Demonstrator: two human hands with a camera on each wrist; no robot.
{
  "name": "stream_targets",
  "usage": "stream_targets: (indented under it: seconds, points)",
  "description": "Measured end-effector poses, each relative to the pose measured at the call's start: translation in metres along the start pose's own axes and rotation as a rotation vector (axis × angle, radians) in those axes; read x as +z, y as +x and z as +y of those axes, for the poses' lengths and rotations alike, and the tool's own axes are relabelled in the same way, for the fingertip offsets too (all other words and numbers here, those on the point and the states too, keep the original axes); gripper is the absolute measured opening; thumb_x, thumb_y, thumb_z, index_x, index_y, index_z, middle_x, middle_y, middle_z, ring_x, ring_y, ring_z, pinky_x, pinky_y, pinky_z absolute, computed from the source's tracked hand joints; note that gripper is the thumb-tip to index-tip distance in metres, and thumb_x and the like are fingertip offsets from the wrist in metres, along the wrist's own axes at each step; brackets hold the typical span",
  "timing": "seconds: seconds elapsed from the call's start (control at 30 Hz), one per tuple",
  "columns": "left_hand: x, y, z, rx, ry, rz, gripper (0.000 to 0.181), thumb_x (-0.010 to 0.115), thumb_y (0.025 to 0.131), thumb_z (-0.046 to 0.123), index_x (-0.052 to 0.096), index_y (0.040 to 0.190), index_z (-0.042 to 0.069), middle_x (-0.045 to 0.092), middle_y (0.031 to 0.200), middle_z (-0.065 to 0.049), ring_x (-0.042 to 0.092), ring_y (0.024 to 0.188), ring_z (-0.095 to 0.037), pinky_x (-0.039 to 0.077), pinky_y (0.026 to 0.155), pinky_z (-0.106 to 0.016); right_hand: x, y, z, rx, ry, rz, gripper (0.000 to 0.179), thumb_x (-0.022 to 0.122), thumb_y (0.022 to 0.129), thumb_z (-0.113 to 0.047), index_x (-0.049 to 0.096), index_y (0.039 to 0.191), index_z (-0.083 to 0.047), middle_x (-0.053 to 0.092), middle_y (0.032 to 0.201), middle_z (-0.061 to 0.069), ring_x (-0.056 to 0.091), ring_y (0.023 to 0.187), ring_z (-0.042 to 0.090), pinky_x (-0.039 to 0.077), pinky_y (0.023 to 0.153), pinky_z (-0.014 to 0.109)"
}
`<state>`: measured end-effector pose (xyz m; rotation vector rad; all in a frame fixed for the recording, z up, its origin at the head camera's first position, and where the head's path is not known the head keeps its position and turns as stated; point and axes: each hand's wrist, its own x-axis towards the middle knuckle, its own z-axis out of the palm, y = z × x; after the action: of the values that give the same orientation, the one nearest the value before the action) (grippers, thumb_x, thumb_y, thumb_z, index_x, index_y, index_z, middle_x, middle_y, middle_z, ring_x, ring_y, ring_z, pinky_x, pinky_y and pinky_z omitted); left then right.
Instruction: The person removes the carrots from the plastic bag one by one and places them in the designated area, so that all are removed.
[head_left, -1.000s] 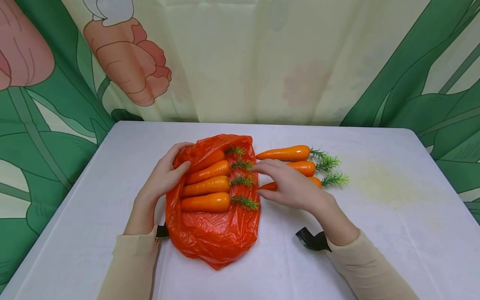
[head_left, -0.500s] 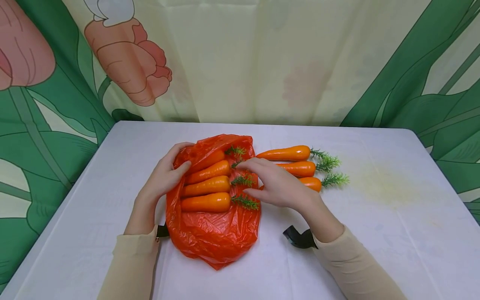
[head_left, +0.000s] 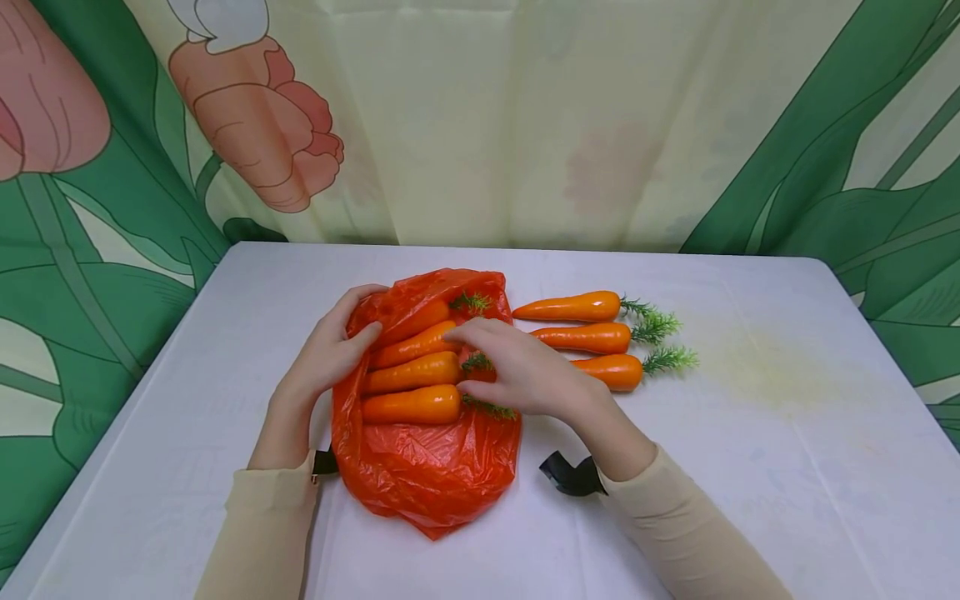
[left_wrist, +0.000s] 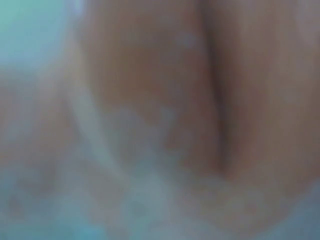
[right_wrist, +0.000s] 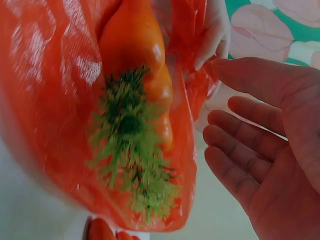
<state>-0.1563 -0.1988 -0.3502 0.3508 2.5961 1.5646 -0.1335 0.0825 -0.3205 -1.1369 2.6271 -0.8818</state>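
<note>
A crinkled red plastic bag lies on the white-covered table, its mouth folded back over several orange carrots with green feathery tops, lined up in a row. At the bag's left edge my left hand pinches the plastic, thumb on top and the fingers behind partly hidden. My right hand hovers over the carrot tops, thumb and fingers apart with nothing between them. The right wrist view shows this hand beside the bag, its fingers loosely bent, next to a carrot. The left wrist view is a blur.
Three more carrots lie on the table right of the bag: a far one, a middle one and a near one. A patterned curtain hangs behind the table's back edge. Black wrist mounts stick out by the sleeves.
My right hand has moved left, from between the loose carrots and the bag to over the carrot tops in the bag. My left hand, the bag and the carrots stay put.
</note>
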Motion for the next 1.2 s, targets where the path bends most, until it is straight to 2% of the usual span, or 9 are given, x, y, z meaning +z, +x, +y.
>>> stream_targets:
  seconds: [0.33,0.6,0.97,1.2]
  points:
    - [0.0,0.0,0.001,-0.01,0.001,0.0,0.047,0.052,0.102,0.007,0.043,0.148,0.014,0.052,0.138,-0.013,0.052,0.119,-0.032,0.046,0.101,-0.055,0.008,0.012,-0.009,-0.015,0.021,-0.011,0.053,0.075,0.092,-0.019,0.055,0.139,-0.008,0.057,0.135,0.005,0.051,0.12,0.018,0.046,0.101,0.036]
    - [-0.001,-0.001,0.0,-0.01,-0.001,-0.002,0.047,0.052,0.103,0.008,0.042,0.148,0.015,0.052,0.138,-0.013,0.052,0.118,-0.032,0.047,0.1,-0.055,0.016,0.02,-0.014,-0.017,-0.006,-0.016,0.055,0.076,0.091,-0.023,0.055,0.139,-0.009,0.057,0.136,0.003,0.049,0.127,0.018,0.042,0.107,0.035]
    - [-0.002,-0.001,0.001,0.001,0.001,0.0,0.048,0.053,0.102,0.008,0.042,0.148,0.014,0.052,0.139,-0.013,0.052,0.118,-0.034,0.048,0.098,-0.056,0.024,0.024,-0.016,-0.033,0.032,-0.049,0.052,0.074,0.091,-0.016,0.055,0.14,-0.01,0.057,0.137,0.001,0.05,0.126,0.016,0.043,0.105,0.032]
    - [-0.003,-0.001,0.001,0.004,-0.008,-0.006,0.047,0.053,0.103,0.008,0.042,0.148,0.014,0.052,0.139,-0.013,0.052,0.118,-0.033,0.049,0.098,-0.055,0.027,0.023,-0.019,-0.008,0.004,-0.078,0.054,0.074,0.092,-0.02,0.054,0.142,-0.01,0.055,0.138,0.001,0.049,0.127,0.017,0.044,0.105,0.034]
